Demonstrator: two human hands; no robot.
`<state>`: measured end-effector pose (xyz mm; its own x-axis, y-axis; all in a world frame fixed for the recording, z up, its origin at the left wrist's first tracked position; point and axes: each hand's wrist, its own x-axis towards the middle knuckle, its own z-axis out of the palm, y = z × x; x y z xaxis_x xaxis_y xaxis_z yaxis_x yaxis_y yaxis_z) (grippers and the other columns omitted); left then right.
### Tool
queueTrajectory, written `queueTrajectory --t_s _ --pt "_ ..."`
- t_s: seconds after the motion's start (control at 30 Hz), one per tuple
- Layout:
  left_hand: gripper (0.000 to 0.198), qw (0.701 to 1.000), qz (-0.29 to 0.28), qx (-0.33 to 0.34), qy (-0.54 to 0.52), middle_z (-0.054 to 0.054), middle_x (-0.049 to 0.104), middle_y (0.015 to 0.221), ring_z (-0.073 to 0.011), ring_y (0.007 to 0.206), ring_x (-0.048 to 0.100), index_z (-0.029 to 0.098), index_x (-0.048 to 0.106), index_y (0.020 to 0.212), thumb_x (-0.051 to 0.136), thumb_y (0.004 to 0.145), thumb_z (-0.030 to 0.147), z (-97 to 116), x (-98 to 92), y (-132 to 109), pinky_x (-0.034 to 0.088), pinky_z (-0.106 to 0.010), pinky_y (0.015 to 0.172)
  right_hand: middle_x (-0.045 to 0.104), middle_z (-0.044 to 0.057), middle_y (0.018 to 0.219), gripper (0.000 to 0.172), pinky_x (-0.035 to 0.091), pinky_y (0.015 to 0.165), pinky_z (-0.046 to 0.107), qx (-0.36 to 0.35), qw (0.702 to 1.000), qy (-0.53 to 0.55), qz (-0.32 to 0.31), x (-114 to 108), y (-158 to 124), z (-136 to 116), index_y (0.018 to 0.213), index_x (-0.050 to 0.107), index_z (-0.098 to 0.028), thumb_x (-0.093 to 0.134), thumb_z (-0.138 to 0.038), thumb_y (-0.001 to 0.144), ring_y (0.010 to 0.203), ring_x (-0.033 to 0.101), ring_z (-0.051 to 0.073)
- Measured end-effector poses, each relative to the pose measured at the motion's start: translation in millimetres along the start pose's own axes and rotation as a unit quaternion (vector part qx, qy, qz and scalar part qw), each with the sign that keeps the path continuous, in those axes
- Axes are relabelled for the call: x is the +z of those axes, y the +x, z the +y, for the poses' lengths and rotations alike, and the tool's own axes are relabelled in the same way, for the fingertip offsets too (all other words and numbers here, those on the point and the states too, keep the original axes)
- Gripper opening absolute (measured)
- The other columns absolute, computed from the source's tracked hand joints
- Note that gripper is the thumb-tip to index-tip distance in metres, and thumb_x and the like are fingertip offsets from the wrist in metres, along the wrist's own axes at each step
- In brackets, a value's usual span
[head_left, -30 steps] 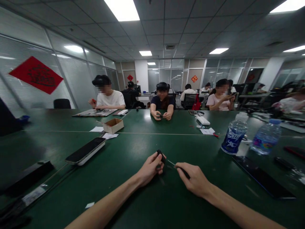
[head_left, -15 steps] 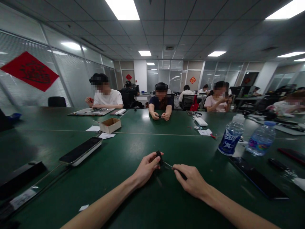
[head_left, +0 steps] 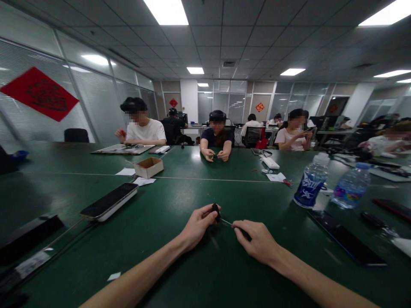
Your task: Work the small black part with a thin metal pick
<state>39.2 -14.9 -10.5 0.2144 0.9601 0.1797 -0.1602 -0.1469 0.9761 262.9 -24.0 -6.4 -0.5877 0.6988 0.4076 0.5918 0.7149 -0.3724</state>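
Between finger and thumb, my left hand (head_left: 198, 226) pinches a small black part (head_left: 216, 212), too small and dark to tell its kind. My right hand (head_left: 258, 242) is closed round the dark handle of a screwdriver (head_left: 227, 222). The thin metal shaft points left and its tip meets the right side of the black part; the exact contact is too small to make out. Both hands are just above the green table (head_left: 180, 273), facing each other.
At left lie a phone on a white block (head_left: 109, 201) and an open cardboard box (head_left: 149, 167). Two water bottles (head_left: 311, 182) and a dark phone (head_left: 348, 239) are at right. Across the table a person (head_left: 217, 137) works with both hands; others sit around.
Both my hands keep their grip and nearly the same place. The black part appears slightly turned in my left fingers, the screwdriver still against it.
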Motion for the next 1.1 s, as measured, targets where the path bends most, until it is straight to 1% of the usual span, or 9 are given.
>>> queueTrajectory --t_s 0.23,0.4,0.5,0.7,0.77,0.83,0.9,0.97,1.1 --pt "0.035 0.999 -0.001 0.015 0.030 -0.007 0.059 0.096 -0.0180 0.086 0.052 0.016 0.061 0.108 0.057 0.083 0.039 1.2 -0.1 -1.0 0.041 -0.026 0.076 0.062 0.003 0.088 0.021 0.046 0.066 0.026 0.001 1.000 0.007 -0.005 -3.1 0.1 -2.0 0.107 0.058 -0.020 0.043 -0.024 0.093 0.072 0.058 0.014" --pt "0.034 1.000 -0.004 0.007 0.017 -0.008 0.060 0.100 -0.0213 0.093 0.055 0.015 0.060 0.107 0.057 0.083 0.039 2.0 0.8 -1.8 0.043 -0.031 0.083 0.063 0.004 0.093 0.020 0.047 0.070 0.026 -0.003 1.000 0.012 -0.001 -2.2 0.4 -1.5 0.107 0.058 -0.019 0.044 -0.023 0.093 0.077 0.059 0.015" --pt "0.034 1.000 -0.006 0.007 0.007 -0.009 0.061 0.100 -0.0216 0.093 0.056 0.014 0.059 0.106 0.057 0.083 0.040 1.6 1.1 -1.6 0.044 -0.032 0.083 0.063 0.004 0.096 0.021 0.048 0.072 0.028 -0.006 1.000 0.009 0.007 -2.3 -0.2 -2.1 0.110 0.057 -0.019 0.044 -0.022 0.093 0.080 0.060 0.016" --pt "0.034 1.000 -0.004 0.006 -0.007 -0.009 0.061 0.100 -0.0208 0.092 0.057 0.014 0.060 0.105 0.056 0.084 0.041 1.8 1.6 -1.6 0.044 -0.033 0.085 0.063 0.005 0.097 0.021 0.050 0.070 0.027 -0.008 0.999 0.031 0.001 -5.2 -0.7 -3.9 0.109 0.057 -0.018 0.042 -0.024 0.095 0.080 0.061 0.016" --pt "0.034 1.000 -0.026 0.002 -0.007 -0.010 0.061 0.100 -0.0213 0.092 0.057 0.014 0.060 0.104 0.057 0.084 0.041 4.5 3.2 -2.9 0.045 -0.034 0.085 0.063 0.005 0.098 0.022 0.050 0.071 0.027 0.005 0.999 0.044 0.020 -5.6 0.9 -2.3 0.110 0.057 -0.018 0.041 -0.024 0.096 0.082 0.061 0.016" --pt "0.033 0.998 -0.063 -0.003 0.008 -0.011 0.061 0.100 -0.0222 0.093 0.057 0.014 0.061 0.103 0.058 0.083 0.040 7.4 5.2 -4.3 0.045 -0.035 0.085 0.063 0.005 0.100 0.023 0.050 0.074 0.028 0.032 0.996 0.056 0.057 -5.3 3.1 0.3 0.112 0.055 -0.018 0.039 -0.024 0.096 0.084 0.061 0.016" --pt "0.031 0.997 -0.078 -0.004 0.022 -0.011 0.061 0.100 -0.0225 0.093 0.057 0.013 0.061 0.101 0.058 0.083 0.039 8.5 6.4 -5.0 0.046 -0.034 0.084 0.063 0.005 0.100 0.024 0.050 0.075 0.028 0.052 0.993 0.060 0.088 -4.5 4.7 2.7 0.113 0.055 -0.018 0.038 -0.024 0.097 0.085 0.061 0.016" --pt "0.031 0.998 -0.056 0.002 0.013 -0.011 0.060 0.101 -0.0223 0.094 0.056 0.013 0.060 0.102 0.056 0.084 0.039 7.0 6.3 -4.7 0.045 -0.035 0.085 0.064 0.005 0.099 0.024 0.050 0.076 0.029 0.047 0.994 0.053 0.087 -3.6 4.9 3.5 0.112 0.056 -0.018 0.040 -0.024 0.096 0.085 0.061 0.017" --pt "0.035 1.000 -0.005 0.010 -0.026 -0.010 0.058 0.104 -0.0217 0.097 0.056 0.016 0.056 0.112 0.054 0.086 0.039 1.7 4.8 -3.3 0.045 -0.038 0.090 0.065 0.005 0.096 0.024 0.050 0.073 0.029 0.013 0.999 0.032 0.042 -3.3 2.9 0.7 0.112 0.058 -0.018 0.043 -0.025 0.095 0.080 0.062 0.016"
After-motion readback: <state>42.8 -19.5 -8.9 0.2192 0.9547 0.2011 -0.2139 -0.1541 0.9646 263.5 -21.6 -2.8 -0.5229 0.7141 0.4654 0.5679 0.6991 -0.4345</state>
